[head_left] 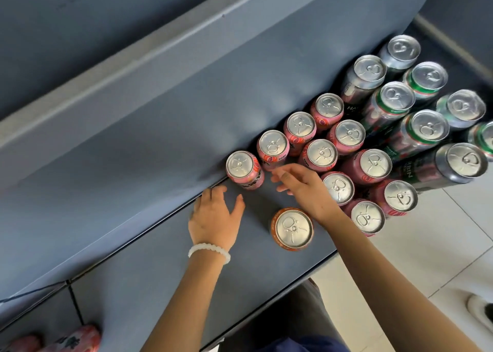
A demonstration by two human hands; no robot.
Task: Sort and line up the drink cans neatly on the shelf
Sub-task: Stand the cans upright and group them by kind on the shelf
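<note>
Several pink cans stand upright in rows on the grey shelf [149,266]; the leftmost pink can [244,169] is against the back wall. To the right stand several taller dark and green cans [426,130]. One orange can [293,229] stands alone nearer the front edge. My left hand [214,218], with a white bead bracelet, lies open just left of the leftmost pink can, holding nothing. My right hand [301,185] hovers open between the pink rows, above the orange can, fingertips close to a pink can [272,147].
The shelf's grey back wall [160,117] rises behind the cans. Left of the cans the shelf surface stretches bare. Pink cans [72,338] show on a lower level at bottom left. Pale floor tiles [440,245] lie to the right.
</note>
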